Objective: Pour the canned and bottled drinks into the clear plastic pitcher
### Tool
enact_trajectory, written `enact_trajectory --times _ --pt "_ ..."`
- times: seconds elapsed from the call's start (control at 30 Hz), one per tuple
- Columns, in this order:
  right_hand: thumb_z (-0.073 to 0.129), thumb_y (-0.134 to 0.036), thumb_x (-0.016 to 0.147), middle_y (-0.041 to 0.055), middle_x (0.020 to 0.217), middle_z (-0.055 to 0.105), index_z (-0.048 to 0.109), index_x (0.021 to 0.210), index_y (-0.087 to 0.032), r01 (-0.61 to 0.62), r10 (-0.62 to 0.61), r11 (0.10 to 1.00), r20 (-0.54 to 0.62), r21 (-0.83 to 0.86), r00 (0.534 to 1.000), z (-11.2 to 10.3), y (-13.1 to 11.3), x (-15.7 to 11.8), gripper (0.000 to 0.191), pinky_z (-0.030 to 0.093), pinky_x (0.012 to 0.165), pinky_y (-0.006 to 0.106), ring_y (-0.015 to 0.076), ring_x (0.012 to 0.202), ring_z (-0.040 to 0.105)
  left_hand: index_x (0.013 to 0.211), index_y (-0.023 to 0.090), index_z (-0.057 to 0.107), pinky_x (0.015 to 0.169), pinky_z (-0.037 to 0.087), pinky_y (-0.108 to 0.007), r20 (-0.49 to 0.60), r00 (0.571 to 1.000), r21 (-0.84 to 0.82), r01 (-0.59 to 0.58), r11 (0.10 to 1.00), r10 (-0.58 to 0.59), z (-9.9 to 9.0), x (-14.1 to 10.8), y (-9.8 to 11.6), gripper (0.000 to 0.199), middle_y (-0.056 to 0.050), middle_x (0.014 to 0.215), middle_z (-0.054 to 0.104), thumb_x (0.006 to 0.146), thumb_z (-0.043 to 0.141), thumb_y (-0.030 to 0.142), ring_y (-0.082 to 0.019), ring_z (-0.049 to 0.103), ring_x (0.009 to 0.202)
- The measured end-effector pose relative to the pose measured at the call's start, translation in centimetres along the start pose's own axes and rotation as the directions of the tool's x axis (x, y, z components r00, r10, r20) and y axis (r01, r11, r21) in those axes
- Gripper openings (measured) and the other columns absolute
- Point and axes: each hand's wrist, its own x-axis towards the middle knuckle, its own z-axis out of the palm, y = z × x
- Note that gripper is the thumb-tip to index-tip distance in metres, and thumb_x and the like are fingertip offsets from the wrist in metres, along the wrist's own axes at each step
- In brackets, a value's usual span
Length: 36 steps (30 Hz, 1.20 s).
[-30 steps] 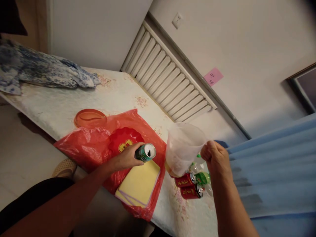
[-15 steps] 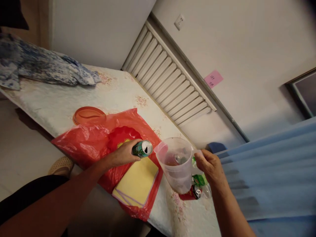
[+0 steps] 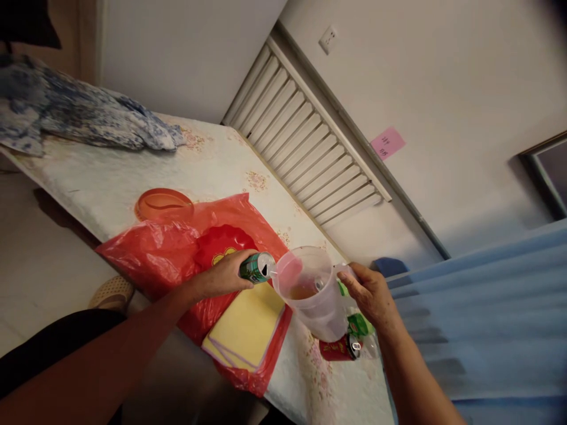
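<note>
My left hand is closed around a small green drink can, whose opened top faces the jug. In my right hand is the handle of a clear plastic measuring jug, tilted toward the can. Its spout lies right beside the can's opening; whether they touch I cannot tell. Some brownish liquid shows inside the jug. Below the jug a red can lies on its side on the table, with a green-labelled bottle close by, partly hidden by my right hand and the jug.
Under my left arm lie a red plastic bag, a red scalloped plate and folded yellow cloths. An orange lid and a blue-white cloth are farther back on the flowered tabletop. A radiator runs along the wall; a blue curtain hangs right.
The jug has moved left and tipped toward the can, bringing its spout to the can's opening. My right hand has moved left with it; my left hand stays nearly in place.
</note>
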Motion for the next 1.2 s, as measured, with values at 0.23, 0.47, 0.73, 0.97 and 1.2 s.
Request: enact_trajectory --times 0.23,0.47,0.73,0.97,1.2 --pt "0.055 -0.060 0.083 -0.0054 0.054 0.030 0.042 0.057 -0.021 0.028 -0.026 0.998 0.024 -0.057 0.999 0.1 -0.8 0.7 0.048 0.024 0.048 0.023 0.0107 0.053 0.031 0.125 0.023 0.057 0.094 0.049 -0.034 -0.001 1.000 0.036 -0.003 0.999 0.003 0.0 0.0 -0.2 0.063 -0.004 0.121 0.068 0.063 0.067 0.019 -0.026 0.062 0.113" --pt "0.054 -0.060 0.083 -0.0054 0.054 0.031 0.043 0.057 -0.021 0.070 -0.065 0.993 0.050 -0.096 0.997 0.1 -1.7 1.4 0.048 0.024 0.048 0.023 0.0103 0.052 0.029 0.123 0.022 0.059 0.093 0.049 -0.034 -0.010 1.000 0.053 -0.016 0.998 0.017 0.0 -0.1 0.1 0.061 -0.005 0.121 0.068 0.063 0.065 0.018 -0.027 0.062 0.114" --pt "0.053 -0.061 0.084 -0.0058 0.052 0.030 0.039 0.057 -0.021 0.107 -0.096 0.984 0.079 -0.146 0.992 0.0 -2.4 1.9 0.050 0.022 0.047 0.023 0.0097 0.051 0.028 0.123 0.023 0.058 0.094 0.049 -0.034 -0.004 1.000 0.087 -0.030 0.996 0.030 -0.1 -0.1 -0.1 0.061 -0.004 0.122 0.067 0.063 0.065 0.018 -0.026 0.062 0.113" --pt "0.051 -0.061 0.087 -0.0047 0.054 0.035 0.040 0.060 -0.021 0.122 -0.097 0.975 0.138 -0.183 0.986 -0.4 -2.6 2.3 0.050 0.024 0.048 0.023 0.0104 0.054 0.031 0.120 0.023 0.059 0.095 0.048 -0.037 0.001 1.000 0.109 -0.030 0.994 0.030 -0.2 -0.1 -0.1 0.056 -0.005 0.122 0.067 0.064 0.065 0.020 -0.027 0.061 0.115" --pt "0.051 -0.061 0.087 -0.0045 0.055 0.036 0.041 0.061 -0.021 0.117 -0.086 0.975 0.161 -0.190 0.983 -0.4 -3.2 2.3 0.049 0.025 0.048 0.023 0.0107 0.054 0.032 0.120 0.023 0.059 0.096 0.047 -0.038 0.004 1.000 0.137 -0.027 0.990 0.027 -0.1 -0.1 -0.3 0.055 -0.007 0.122 0.066 0.065 0.067 0.023 -0.028 0.061 0.115"
